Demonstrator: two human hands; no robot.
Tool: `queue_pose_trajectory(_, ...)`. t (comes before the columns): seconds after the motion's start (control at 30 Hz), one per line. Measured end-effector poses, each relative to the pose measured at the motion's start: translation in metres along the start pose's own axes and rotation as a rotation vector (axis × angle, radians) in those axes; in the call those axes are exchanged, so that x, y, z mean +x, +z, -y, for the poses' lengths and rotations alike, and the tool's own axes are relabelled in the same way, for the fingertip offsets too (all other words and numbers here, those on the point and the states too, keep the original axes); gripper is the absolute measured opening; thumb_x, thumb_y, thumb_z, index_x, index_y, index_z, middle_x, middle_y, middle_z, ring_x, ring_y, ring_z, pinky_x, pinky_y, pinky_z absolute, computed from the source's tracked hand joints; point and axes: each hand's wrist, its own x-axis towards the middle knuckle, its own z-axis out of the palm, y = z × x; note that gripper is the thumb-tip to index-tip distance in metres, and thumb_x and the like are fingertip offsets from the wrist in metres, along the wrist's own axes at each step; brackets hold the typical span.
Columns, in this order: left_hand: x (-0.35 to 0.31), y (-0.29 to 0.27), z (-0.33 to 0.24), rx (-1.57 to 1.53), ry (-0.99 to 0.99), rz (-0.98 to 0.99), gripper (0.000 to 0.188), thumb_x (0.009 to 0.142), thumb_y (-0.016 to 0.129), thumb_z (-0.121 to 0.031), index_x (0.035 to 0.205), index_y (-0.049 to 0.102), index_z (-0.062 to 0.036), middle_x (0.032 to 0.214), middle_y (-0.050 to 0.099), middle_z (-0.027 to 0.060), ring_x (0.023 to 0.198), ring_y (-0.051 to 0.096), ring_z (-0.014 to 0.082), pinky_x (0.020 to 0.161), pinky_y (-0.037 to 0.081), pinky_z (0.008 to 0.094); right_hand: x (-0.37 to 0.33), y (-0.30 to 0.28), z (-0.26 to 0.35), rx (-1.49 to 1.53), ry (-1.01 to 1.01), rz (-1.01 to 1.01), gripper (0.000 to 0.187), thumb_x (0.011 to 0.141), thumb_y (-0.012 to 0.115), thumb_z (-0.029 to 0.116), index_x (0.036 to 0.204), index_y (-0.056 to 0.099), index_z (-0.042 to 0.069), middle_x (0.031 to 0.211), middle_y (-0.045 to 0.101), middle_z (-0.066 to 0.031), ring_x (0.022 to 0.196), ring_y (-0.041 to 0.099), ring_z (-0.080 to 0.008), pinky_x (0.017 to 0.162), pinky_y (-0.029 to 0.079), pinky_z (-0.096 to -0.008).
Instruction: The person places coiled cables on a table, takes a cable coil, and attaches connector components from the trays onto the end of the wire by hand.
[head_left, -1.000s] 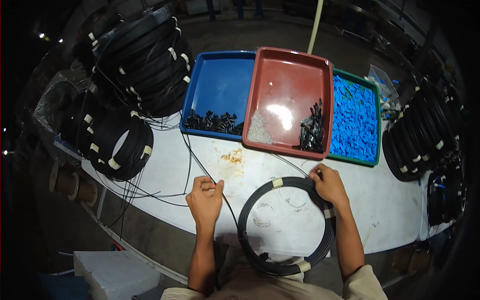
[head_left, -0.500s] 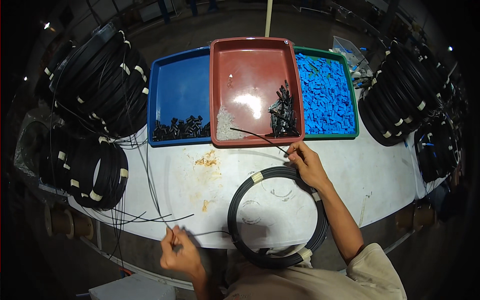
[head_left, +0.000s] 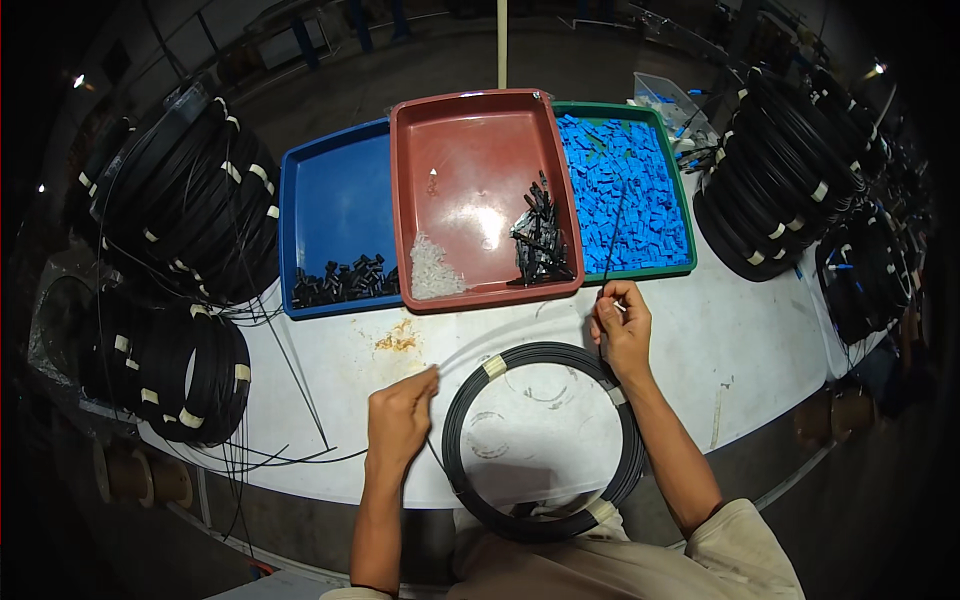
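Observation:
A coil of black cable (head_left: 458, 430), bound with pale tape, lies at the table's front edge against my shirt. My right hand (head_left: 624, 325) is closed in a pinch above the coil's far right side. It grips a free length of black cable (head_left: 613, 245), which sticks up in front of the green tray. To the left of the coil, my left hand (head_left: 400, 415) is closed with its fingertips together. A thin strand of cable (head_left: 437, 455) runs from the coil up into it; the gripped end is hidden by the fingers.
Beyond the coil stand a blue tray (head_left: 340, 210) with small black parts, a red tray (head_left: 470, 150) with clear and black pieces, and a green tray (head_left: 690, 225) full of blue connectors (head_left: 620, 200). Stacked cable coils flank the white table (head_left: 740, 340) on the left (head_left: 190, 200) and right (head_left: 780, 190).
My left hand has moved up and right, from the table's front edge to beside the coil. The cable end in my right hand has swung from pointing left to pointing up.

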Motion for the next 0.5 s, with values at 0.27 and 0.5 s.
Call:
queue_pose_trajectory(0.27, 0.018, 0.017, -0.002, 0.057, -0.033, 0.275, 0.022, 0.087, 0.067, -0.009, 0.107, 0.076, -0.0044, 0.09, 0.074, 0.0177, 0.077, 0.073, 0.0321, 0.071, 0.057, 0.0366, -0.009, 0.017, 0.021, -0.622, -0.349, -0.122, 0.01, 0.091, 0.066, 0.004, 0.099, 0.062, 0.0, 0.1, 0.063, -0.0125, 0.079, 0.061, -0.0196, 0.071, 0.049, -0.032)
queue_pose_trajectory(0.5, 0.018, 0.006, -0.034, -0.096, -0.151, 0.369, 0.039, 0.082, 0.075, -0.018, 0.117, 0.07, -0.0016, 0.097, 0.071, 0.0237, 0.087, 0.07, 0.0395, 0.08, 0.054, 0.0402, 0.006, 0.029, 0.037, -1.022, -0.495, -0.012, 0.012, 0.087, 0.061, 0.006, 0.098, 0.062, 0.001, 0.105, 0.065, -0.0162, 0.105, 0.059, -0.0346, 0.098, 0.036, -0.0456)
